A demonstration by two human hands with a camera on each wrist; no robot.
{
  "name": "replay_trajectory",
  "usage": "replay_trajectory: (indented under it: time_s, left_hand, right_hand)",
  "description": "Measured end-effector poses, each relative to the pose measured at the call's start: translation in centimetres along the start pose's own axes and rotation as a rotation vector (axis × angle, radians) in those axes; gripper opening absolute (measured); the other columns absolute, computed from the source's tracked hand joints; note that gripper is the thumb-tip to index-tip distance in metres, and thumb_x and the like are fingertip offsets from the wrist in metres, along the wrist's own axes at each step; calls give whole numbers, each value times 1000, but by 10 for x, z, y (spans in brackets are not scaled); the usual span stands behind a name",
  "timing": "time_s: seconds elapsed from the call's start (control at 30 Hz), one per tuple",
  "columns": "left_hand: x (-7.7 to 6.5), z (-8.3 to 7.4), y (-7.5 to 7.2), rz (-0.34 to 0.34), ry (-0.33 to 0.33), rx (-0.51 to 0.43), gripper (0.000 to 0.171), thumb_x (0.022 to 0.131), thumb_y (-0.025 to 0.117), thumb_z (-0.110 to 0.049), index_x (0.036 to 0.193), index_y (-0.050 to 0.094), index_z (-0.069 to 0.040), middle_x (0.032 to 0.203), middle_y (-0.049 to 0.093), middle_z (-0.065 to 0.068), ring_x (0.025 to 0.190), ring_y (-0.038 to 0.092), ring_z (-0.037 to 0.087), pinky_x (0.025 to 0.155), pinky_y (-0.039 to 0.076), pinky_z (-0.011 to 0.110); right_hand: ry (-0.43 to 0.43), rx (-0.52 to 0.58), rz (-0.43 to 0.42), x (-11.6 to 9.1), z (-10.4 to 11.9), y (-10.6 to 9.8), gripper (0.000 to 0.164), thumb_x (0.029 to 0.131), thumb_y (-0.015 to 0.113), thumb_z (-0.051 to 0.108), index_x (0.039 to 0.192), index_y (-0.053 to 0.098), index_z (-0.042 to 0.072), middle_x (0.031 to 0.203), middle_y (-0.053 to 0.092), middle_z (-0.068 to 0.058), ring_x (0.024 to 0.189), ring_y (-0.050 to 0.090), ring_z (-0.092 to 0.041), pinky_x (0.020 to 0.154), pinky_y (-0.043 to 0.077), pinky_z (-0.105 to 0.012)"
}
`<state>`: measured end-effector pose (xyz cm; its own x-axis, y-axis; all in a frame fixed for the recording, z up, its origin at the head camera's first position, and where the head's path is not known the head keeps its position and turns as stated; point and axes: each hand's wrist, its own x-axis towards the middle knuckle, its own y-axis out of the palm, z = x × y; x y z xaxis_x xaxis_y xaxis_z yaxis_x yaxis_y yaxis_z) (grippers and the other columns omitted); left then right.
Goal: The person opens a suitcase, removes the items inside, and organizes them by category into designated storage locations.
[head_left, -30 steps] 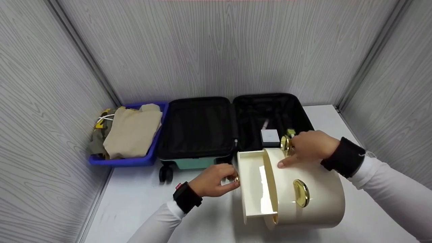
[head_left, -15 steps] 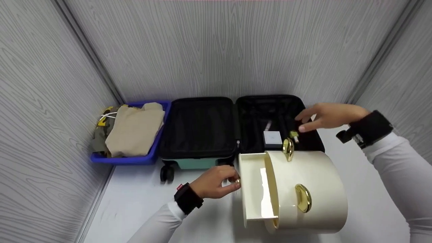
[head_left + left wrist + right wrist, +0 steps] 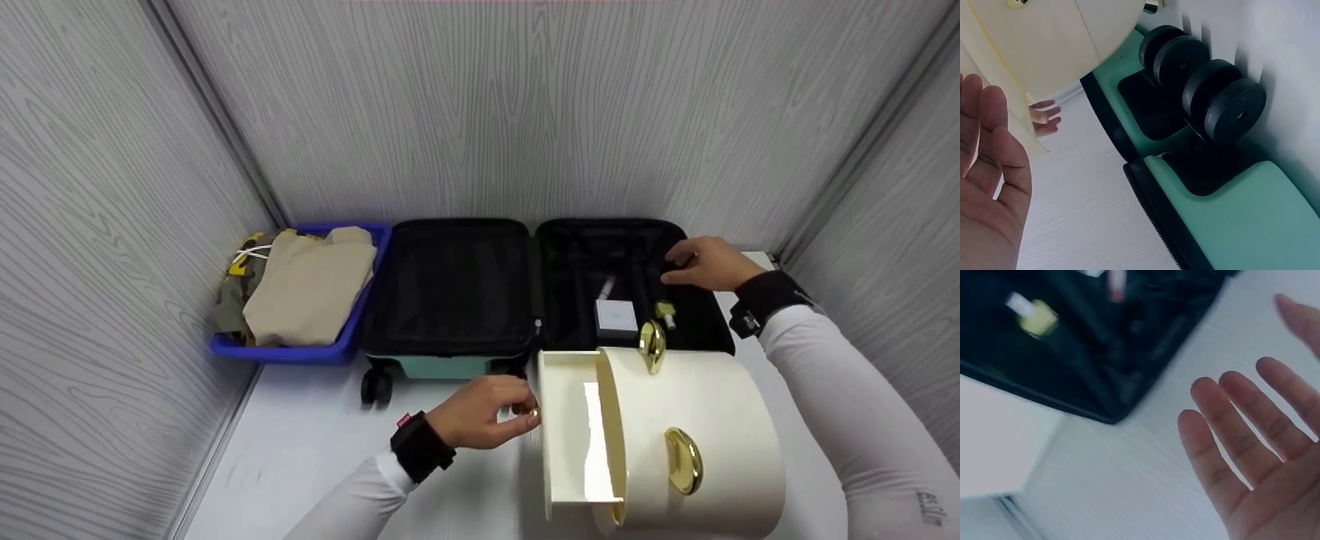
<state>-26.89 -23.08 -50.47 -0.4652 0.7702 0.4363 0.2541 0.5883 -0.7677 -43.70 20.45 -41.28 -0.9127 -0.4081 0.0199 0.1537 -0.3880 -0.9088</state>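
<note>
My left hand (image 3: 484, 412) pinches the small gold knob (image 3: 535, 413) of a cream drawer (image 3: 562, 427), which is pulled out of a rounded cream storage box (image 3: 727, 420). Over the right edge of an open black-lined suitcase (image 3: 457, 285) is my right hand (image 3: 709, 262); its fingers are spread and hold nothing in the right wrist view. Inside that half lie a small white box (image 3: 616, 315), a slim pink-and-white tube (image 3: 607, 287) and a small yellow-green item with a white end (image 3: 665, 309). The drawer's visible floor is bare and shiny.
Left of the suitcase, a blue basket (image 3: 281, 352) holds a folded beige garment (image 3: 311, 285) and camouflage-patterned clothing (image 3: 236, 296). Black wheels (image 3: 1235, 109) stick out from the suitcase's green shell (image 3: 1258, 208). Gold handles (image 3: 683, 461) stand out on the storage box. Grey wood-grain panels (image 3: 480, 112) enclose the table.
My right hand has left the storage box's upper gold handle and moved away over the suitcase's right edge. The left hand keeps hold of the drawer knob. The head view has shifted slightly.
</note>
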Motion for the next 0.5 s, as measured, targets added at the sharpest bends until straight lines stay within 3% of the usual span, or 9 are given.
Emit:
replay_trajectory:
  time_s: [0.2, 0.37, 0.5]
  left_hand:
    - [0, -5, 3, -2, 3, -8, 19, 107, 65, -26, 97, 74, -12, 92, 72, 1, 87, 68, 11, 80, 58, 25]
    - [-3, -5, 3, -3, -7, -15, 16, 105, 67, -24, 96, 73, -12, 92, 72, 2, 88, 68, 11, 81, 57, 24]
    - [-6, -5, 2, -14, -9, -29, 15, 104, 67, -22, 95, 73, -11, 91, 72, 3, 86, 68, 14, 79, 58, 27]
  right_hand:
    - [35, 52, -65, -7, -32, 36, 48, 100, 79, 19, 134, 66, -13, 124, 70, -37, 113, 70, -51, 99, 54, -62]
    - [69, 98, -129, -5, -45, 60, 50, 102, 77, 17, 137, 62, -14, 127, 67, -41, 117, 69, -56, 102, 53, -65]
    - [50, 127, -140, 2, -52, 79, 46, 102, 76, 13, 135, 63, -15, 126, 68, -41, 116, 69, -57, 101, 54, -65]
